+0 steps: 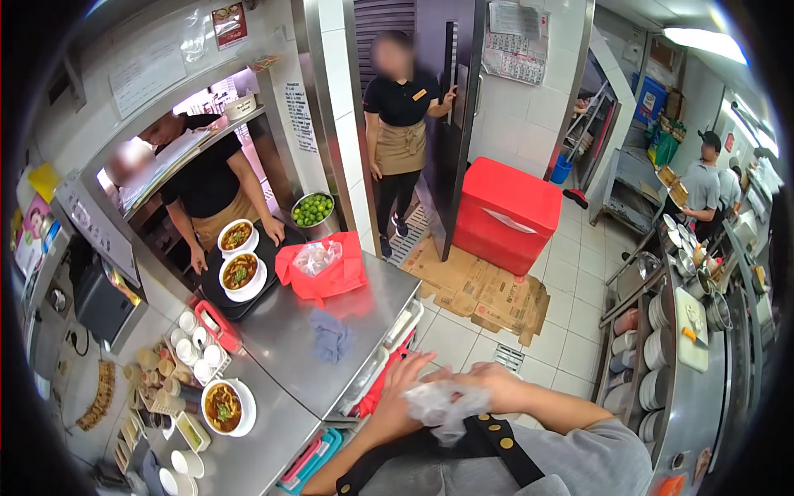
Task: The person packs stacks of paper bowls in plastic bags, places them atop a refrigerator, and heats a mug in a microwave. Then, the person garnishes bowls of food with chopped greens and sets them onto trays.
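In front of my chest, a crumpled clear plastic bag (449, 407) is bunched between my two hands. My left hand (400, 387) touches one side of it, fingers stretched out and slightly apart. On the other side my right hand (499, 387) is closed against the plastic; part of its grip is hidden. Ahead on the steel counter (285, 360) lie a blue-grey cloth (332, 337) and a red bag (341, 277) with clear plastic in its opening. A white bowl of soup (223, 408) on a saucer stands to the left.
A co-worker at the pass window holds a black tray (240, 304) with two soup bowls. Another person stands by the door. Cups and sauce bottles crowd the counter's left. A red cooler box (506, 211) sits near flattened cardboard (475, 289). Shelves of plates (655, 351) line the right.
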The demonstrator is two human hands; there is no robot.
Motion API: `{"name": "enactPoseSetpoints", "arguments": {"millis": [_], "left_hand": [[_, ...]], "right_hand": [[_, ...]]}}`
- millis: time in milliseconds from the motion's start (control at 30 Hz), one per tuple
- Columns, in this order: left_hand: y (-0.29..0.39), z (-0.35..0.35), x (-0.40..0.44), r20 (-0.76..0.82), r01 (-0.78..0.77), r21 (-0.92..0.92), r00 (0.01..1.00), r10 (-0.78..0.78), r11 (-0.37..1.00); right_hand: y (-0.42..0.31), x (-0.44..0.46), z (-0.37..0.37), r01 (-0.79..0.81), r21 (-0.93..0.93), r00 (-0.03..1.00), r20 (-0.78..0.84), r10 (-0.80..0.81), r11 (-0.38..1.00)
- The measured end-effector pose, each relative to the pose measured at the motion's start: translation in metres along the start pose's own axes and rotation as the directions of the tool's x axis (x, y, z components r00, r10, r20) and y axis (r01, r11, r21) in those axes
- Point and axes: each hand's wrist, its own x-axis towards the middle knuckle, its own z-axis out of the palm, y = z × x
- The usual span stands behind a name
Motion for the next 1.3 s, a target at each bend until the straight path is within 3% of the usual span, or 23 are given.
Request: {"name": "enactPoseSetpoints", "arguments": {"millis": [100, 167, 233, 300, 367, 433, 500, 533, 567, 633, 700, 767, 800, 833, 867, 900, 933, 967, 1000, 1033, 1133, 1200, 1300], "left_hand": [[-0.003, 0.018, -0.023, 0.158, 0.054, -0.199, 0.987, -0.022, 0.978], [0.007, 0.026, -0.042, 0.116, 0.163, -0.216, 0.983, -0.140, 0.963], [0.015, 0.040, -0.064, -0.014, 0.250, -0.128, 0.967, -0.253, 0.960], [0.029, 0.054, -0.085, -0.214, 0.419, -0.195, 0.864, -0.455, 0.887], [0.028, 0.058, -0.123, -0.326, 0.403, -0.085, 0.853, -0.407, 0.911], [0.019, 0.074, -0.171, -0.442, 0.388, -0.417, 0.704, -0.556, 0.822], [-0.015, 0.095, -0.244, -0.571, 0.259, -0.553, 0.575, -0.587, 0.792], [0.022, 0.063, -0.259, -0.685, 0.444, -0.293, 0.521, -0.510, 0.847], [0.060, 0.026, -0.272, -0.756, 0.602, -0.013, 0.517, -0.402, 0.799], [0.090, 0.003, -0.315, -0.713, 0.420, -0.605, 0.091, -0.695, 0.676], [0.140, -0.037, -0.347, -0.793, 0.230, -0.602, -0.060, -0.606, 0.765], [0.189, -0.082, -0.383, -0.817, 0.472, -0.566, -0.210, -0.537, 0.676], [0.190, -0.092, -0.425, -0.890, 0.356, -0.454, -0.233, -0.393, 0.817], [0.198, -0.108, -0.474, -0.878, 0.341, -0.456, -0.322, -0.353, 0.822], [0.233, -0.137, -0.476, -0.940, 0.481, -0.341, -0.188, -0.285, 0.808], [0.247, -0.160, -0.509, -0.928, 0.434, -0.361, -0.254, -0.272, 0.825], [0.265, -0.185, -0.506, -0.953, 0.576, -0.291, -0.241, -0.181, 0.764], [0.282, -0.209, -0.506, -0.902, 0.488, -0.362, -0.398, -0.166, 0.794], [0.288, -0.227, -0.565, -0.945, 0.584, -0.277, -0.310, -0.106, 0.763], [0.295, -0.248, -0.581, -0.912, 0.584, -0.268, -0.411, -0.006, 0.767], [0.314, -0.312, -0.603, -0.921, 0.618, -0.206, -0.384, 0.063, 0.759], [0.319, -0.348, -0.607, -0.819, 0.491, -0.371, -0.573, -0.029, 0.788], [0.309, -0.397, -0.647, -0.847, 0.456, -0.404, -0.513, -0.137, 0.793]], "right_hand": [[0.000, 0.002, 0.010, 0.071, 0.041, 0.995, 0.068, -0.073, 0.997], [0.002, 0.000, 0.017, 0.054, 0.068, 0.985, 0.158, -0.064, 0.996], [0.004, 0.002, 0.027, 0.065, 0.068, 0.949, 0.306, -0.083, 0.996], [0.009, 0.008, 0.040, 0.169, 0.126, 0.902, 0.379, -0.205, 0.977], [0.009, 0.016, 0.061, 0.274, 0.341, 0.912, 0.206, -0.356, 0.899], [0.001, 0.034, 0.074, 0.358, 0.412, 0.880, 0.151, -0.450, 0.838], [-0.032, 0.056, 0.070, 0.434, 0.353, 0.833, 0.193, -0.518, 0.829], [-0.042, 0.065, 0.080, 0.453, 0.393, 0.793, 0.233, -0.563, 0.800], [-0.054, 0.074, 0.089, 0.532, 0.416, 0.744, 0.186, -0.642, 0.737], [-0.092, 0.093, 0.097, 0.611, 0.439, 0.681, 0.132, -0.720, 0.659], [-0.147, 0.116, 0.102, 0.805, 0.434, 0.428, 0.047, -0.903, 0.404], [-0.183, 0.132, 0.129, 0.380, 0.793, 0.733, 0.055, -0.678, 0.476], [-0.218, 0.155, 0.135, 0.495, 0.856, 0.517, -0.153, -0.842, 0.148], [-0.251, 0.167, 0.130, 0.476, 0.866, 0.515, -0.135, -0.846, 0.152], [-0.286, 0.176, 0.119, 0.388, 0.903, 0.587, -0.088, -0.805, 0.183], [-0.325, 0.187, 0.111, 0.301, 0.932, 0.646, -0.044, -0.762, 0.201], [-0.365, 0.199, 0.109, 0.195, 0.953, 0.724, 0.018, -0.689, 0.230], [-0.404, 0.212, 0.111, 0.087, 0.965, 0.787, 0.086, -0.611, 0.247], [-0.439, 0.230, 0.116, 0.232, 0.943, 0.753, -0.019, -0.657, 0.238], [-0.473, 0.247, 0.121, 0.377, 0.901, 0.703, -0.127, -0.700, 0.215], [-0.575, 0.266, 0.142, 0.310, 0.950, 0.767, -0.229, -0.599, 0.034], [-0.628, 0.297, 0.163, 0.290, 0.957, 0.775, -0.242, -0.583, -0.011], [-0.706, 0.347, 0.202, 0.382, 0.921, 0.658, -0.327, -0.678, -0.074]]}}
